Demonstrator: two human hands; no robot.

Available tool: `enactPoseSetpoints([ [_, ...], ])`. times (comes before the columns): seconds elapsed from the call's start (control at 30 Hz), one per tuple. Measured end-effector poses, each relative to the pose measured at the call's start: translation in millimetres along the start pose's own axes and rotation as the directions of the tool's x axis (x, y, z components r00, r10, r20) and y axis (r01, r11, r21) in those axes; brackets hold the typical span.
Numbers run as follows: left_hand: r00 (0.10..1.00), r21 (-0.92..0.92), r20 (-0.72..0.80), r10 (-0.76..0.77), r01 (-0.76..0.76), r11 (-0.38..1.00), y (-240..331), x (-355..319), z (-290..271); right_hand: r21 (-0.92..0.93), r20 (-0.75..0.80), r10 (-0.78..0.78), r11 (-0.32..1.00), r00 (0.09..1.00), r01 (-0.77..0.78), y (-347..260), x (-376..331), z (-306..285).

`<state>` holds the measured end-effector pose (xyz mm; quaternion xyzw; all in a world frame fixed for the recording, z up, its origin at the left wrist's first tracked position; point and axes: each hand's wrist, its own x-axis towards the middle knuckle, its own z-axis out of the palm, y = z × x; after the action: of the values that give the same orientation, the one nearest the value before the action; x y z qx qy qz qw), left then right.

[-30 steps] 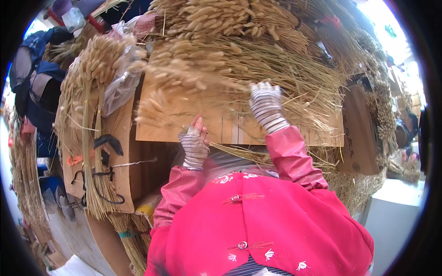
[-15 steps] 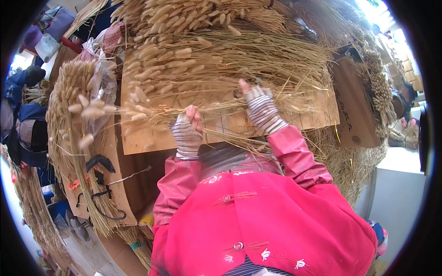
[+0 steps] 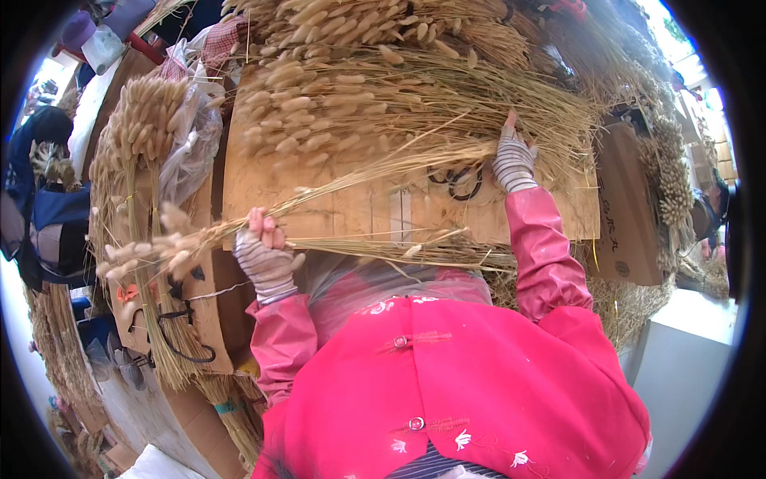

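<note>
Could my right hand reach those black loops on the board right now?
Probably yes: the black loops lie beside your right hand, largely uncovered on the wooden board, though stems run along their far edge.

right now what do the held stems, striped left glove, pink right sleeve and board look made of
Held stems: dried grass, matte, from straw colour and thin, dry look. Striped left glove: probably soft knit, matte, from its snug fit. Pink right sleeve: perhaps coated fabric or imitation leather, given shiny creases. Board: smooth tan; wood or stiff cardboard, I can't tell.
</note>
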<state>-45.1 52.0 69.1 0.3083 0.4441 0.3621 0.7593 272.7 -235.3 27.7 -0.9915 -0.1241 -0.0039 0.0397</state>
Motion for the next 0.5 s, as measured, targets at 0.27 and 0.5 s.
enactPoseSetpoints([
  [0.27, 0.905, -0.391, 0.381, 0.188, -0.026, 0.92, 75, -6, -67, -0.132, 0.302, 0.109, 0.989, 0.947, -0.071, -19, 3, -49],
  [0.5, 0.859, -0.368, 0.499, 0.115, 0.089, 0.926, 72, -17, -57, 0.602, 0.421, -0.324, 0.798, 0.847, 0.006, -12, -18, -90],
])
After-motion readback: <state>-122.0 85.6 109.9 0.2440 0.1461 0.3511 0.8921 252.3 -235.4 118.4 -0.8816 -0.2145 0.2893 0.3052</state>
